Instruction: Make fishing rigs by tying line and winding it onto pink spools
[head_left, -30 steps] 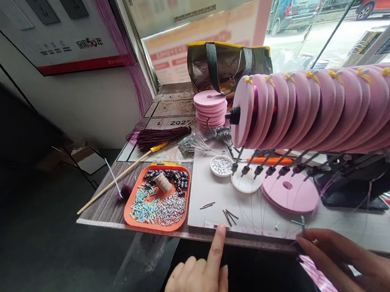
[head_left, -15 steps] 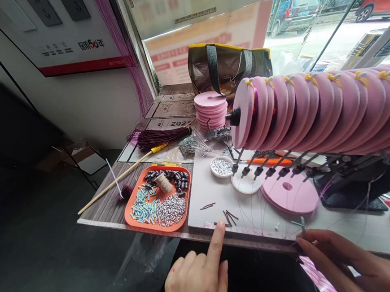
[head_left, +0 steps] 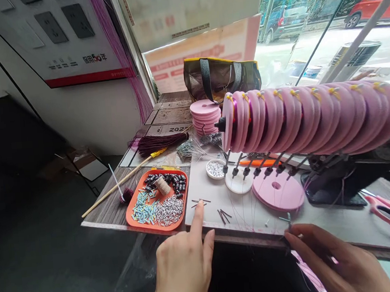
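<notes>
My left hand [head_left: 182, 259] reaches over the pale work board [head_left: 206, 226] with its index finger stretched out and the other fingers curled. Its fingertip touches a few thin dark sticks [head_left: 204, 201]; nothing is gripped. A second small group of dark sticks [head_left: 224, 216] lies just to the right. At the board's front edge, my right hand [head_left: 332, 256] is closed in a pinch on a small grey-green rod-like piece [head_left: 289, 221]. Thin threads hang near it, and its lower end is hidden by the fingers.
An orange tray [head_left: 128, 212] of beads and small tubes stands left. Pink foam discs [head_left: 311, 119] line a rod above the board, with hooks below. A loose pink disc [head_left: 283, 195], a white bead dish [head_left: 216, 176] and pink scissors [head_left: 389, 211] lie around. A bag [head_left: 223, 78] stands behind.
My left index finger has moved away from me and left, and a dark stick has slid with it to the left group. My right hand keeps its pinch. The view has shifted slightly.
</notes>
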Available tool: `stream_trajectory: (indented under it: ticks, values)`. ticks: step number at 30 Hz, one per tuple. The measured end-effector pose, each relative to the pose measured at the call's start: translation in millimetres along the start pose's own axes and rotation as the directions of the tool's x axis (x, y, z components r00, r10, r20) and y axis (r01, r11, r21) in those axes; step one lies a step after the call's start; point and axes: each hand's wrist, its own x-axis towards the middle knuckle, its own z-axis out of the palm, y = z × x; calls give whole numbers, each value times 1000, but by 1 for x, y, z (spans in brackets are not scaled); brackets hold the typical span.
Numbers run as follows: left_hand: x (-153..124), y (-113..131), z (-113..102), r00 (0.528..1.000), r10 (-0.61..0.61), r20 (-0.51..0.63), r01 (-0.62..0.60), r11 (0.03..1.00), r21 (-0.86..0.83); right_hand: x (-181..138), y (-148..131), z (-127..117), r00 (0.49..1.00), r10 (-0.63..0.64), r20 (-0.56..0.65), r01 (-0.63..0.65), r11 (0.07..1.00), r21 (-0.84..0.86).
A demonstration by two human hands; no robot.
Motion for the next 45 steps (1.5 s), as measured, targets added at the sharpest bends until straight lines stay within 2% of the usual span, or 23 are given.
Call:
stream_trajectory:
  ticks: [3, 6, 8, 10, 13, 15, 18, 23, 26, 28, 30, 31, 33, 35, 36, 39, 42, 45]
  values:
    - [2, 2, -1, 991, 81, -109, -83, 996, -18, -1, -12, 2, 997, 78, -29, -77, 996, 33]
    - [8, -1, 0, 932, 202, -300, -231, 971, -64, -1, -21, 5, 991, 122, -53, -118, 990, 75]
    - [17, -4, -2, 892, 262, -368, -322, 940, -112, 0, -20, 6, 992, 114, -59, -108, 990, 96]
    - [29, -6, -6, 882, 321, -345, -394, 904, -165, 1, -16, 7, 994, 82, -66, -74, 992, 105]
    - [46, -5, -14, 878, 429, -214, -471, 854, -222, 3, -10, 6, 997, 37, -67, -29, 993, 110]
    - [51, -2, -18, 878, 456, -146, -479, 848, -227, 3, -10, 5, 997, 28, -73, -20, 994, 110]
    - [50, 1, -21, 907, 405, -120, -422, 882, -209, 3, -14, 3, 998, 17, -53, -11, 994, 107]
    - [45, 0, -17, 958, 235, -162, -263, 949, -175, 3, -18, 2, 998, 50, -47, -43, 992, 122]
    - [44, -1, -17, 960, 171, -222, -211, 963, -169, 4, -19, 3, 997, 57, -56, -48, 988, 150]
    - [40, 1, -19, 935, 124, -332, -208, 951, -230, 5, -20, 2, 997, 67, -43, -58, 983, 175]
    - [31, 7, -20, 914, 61, -402, -235, 886, -400, 5, -22, 0, 995, 96, -7, -92, 973, 213]
    - [25, 13, -19, 928, 40, -369, -241, 821, -517, 6, -23, -2, 994, 110, 19, -111, 963, 245]
    - [10, 26, -17, 983, 98, -155, -181, 656, -733, 8, -24, -6, 987, 139, 85, -160, 930, 332]
    - [-4, 42, -12, 972, 228, 62, -69, 523, -850, 11, -24, -11, 973, 169, 157, -222, 869, 441]
    - [-9, 50, -10, 958, 266, 110, -32, 479, -877, 13, -24, -13, 964, 183, 195, -258, 832, 492]
    - [-13, 72, -2, 973, 226, 53, -48, 420, -906, 17, -22, -19, 941, 175, 289, -321, 731, 602]
    - [-6, 87, 3, 978, 206, 11, -68, 373, -925, 20, -22, -21, 941, 151, 304, -322, 679, 660]
    - [4, 98, 8, 973, 222, 62, 19, 190, -982, 23, -23, -22, 943, 157, 293, -323, 641, 696]
